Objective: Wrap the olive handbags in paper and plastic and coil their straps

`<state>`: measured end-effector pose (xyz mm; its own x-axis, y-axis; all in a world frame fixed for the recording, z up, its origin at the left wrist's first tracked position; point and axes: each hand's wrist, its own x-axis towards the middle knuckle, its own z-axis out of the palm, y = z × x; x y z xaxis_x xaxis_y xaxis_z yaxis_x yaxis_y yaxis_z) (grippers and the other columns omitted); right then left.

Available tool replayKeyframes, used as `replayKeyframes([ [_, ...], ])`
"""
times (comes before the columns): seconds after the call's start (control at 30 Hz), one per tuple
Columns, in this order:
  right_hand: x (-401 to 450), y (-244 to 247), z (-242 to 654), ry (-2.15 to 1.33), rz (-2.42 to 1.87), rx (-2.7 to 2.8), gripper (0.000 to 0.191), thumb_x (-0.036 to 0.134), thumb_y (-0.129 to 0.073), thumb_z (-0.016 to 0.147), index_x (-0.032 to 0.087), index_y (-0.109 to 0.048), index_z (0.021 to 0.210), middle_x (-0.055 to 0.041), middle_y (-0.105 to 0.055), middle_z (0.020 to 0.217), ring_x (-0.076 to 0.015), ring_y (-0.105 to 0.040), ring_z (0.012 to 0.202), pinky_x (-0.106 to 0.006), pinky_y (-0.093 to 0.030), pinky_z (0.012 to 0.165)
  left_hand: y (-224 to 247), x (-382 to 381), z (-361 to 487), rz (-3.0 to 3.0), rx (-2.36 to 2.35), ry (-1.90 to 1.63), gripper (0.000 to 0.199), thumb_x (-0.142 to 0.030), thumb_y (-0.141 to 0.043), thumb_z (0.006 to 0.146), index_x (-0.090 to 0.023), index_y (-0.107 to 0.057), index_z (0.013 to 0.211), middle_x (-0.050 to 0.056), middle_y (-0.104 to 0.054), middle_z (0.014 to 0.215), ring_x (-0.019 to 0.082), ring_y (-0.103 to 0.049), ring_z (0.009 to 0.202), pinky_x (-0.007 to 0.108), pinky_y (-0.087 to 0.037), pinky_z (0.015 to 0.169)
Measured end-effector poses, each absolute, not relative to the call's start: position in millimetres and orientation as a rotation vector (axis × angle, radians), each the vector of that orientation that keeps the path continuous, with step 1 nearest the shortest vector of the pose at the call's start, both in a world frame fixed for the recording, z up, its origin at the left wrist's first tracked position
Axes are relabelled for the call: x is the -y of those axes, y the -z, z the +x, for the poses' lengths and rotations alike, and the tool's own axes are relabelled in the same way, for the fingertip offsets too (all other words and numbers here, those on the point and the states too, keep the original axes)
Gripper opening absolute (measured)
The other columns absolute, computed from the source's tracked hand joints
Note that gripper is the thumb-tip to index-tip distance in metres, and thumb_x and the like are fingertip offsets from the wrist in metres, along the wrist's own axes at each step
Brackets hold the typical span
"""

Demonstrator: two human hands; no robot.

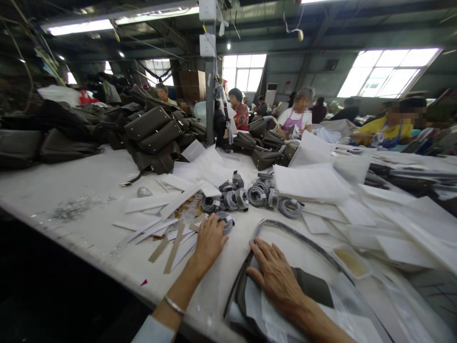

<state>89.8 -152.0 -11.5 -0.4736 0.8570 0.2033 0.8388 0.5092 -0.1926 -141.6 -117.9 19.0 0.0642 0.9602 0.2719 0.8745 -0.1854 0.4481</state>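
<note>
a grey coil (228,222) lies rightward against the left hand (210,239), fingers half-curled, hold unclear; right hand (274,272) flat on bag (316,287).

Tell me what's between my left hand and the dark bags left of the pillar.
In the head view, a jumble of white strips, brown strips and white sheets lies between your left hand and the dark bags.

Bench (32,193): handbag (316,288) at front, beneath R hand (276,272); coiled straps (242,198) ahead, ctr.; card strips (174,248) L of coils; packing sheets (310,183) R of same; bag pile (153,129) rear L; plastic tub (365,268) R of handbag.
</note>
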Motion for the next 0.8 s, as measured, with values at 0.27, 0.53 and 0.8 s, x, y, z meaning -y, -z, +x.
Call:
replayKeyframes([
  [0.27,147.0,3.4,95.6,-0.545,-1.324,2.071,0.051,0.045,-0.051,0.093,0.022,-0.051,0.139,-0.0100,-0.055,0.140,-0.0268,-0.051,0.129,-0.047,-0.042,0.110,-17.1,89.0,-132.7,2.059,-1.594,-0.902,0.023,-0.031,-0.056,0.091,-0.015,-0.066,0.104,0.014,-0.062,0.123,0.028,-0.056,0.118,0.045,-0.041,0.104],
  [0.53,122.4,3.3,116.6,-0.887,-1.351,1.145,0.069,0.057,-0.067,0.076,0.017,-0.054,0.130,-0.0140,-0.064,0.124,-0.0287,-0.064,0.109,-0.040,-0.056,0.085,-34.5,110.1,-50.0,1.979,-1.148,-0.763,0.047,-0.041,-0.025,0.102,-0.015,-0.063,0.110,0.004,-0.071,0.090,0.014,-0.065,0.077,0.024,-0.050,0.070],
  [0.8,115.5,-3.9,132.9,-0.797,-1.499,1.086,0.068,0.060,-0.070,0.066,0.015,-0.064,0.117,-0.0112,-0.069,0.104,-0.0271,-0.066,0.090,-0.039,-0.054,0.079,-33.6,113.3,-117.0,2.133,-1.791,-0.577,0.031,-0.010,-0.039,0.092,-0.014,-0.067,0.106,0.014,-0.067,0.110,0.026,-0.060,0.107,0.041,-0.043,0.097],
])
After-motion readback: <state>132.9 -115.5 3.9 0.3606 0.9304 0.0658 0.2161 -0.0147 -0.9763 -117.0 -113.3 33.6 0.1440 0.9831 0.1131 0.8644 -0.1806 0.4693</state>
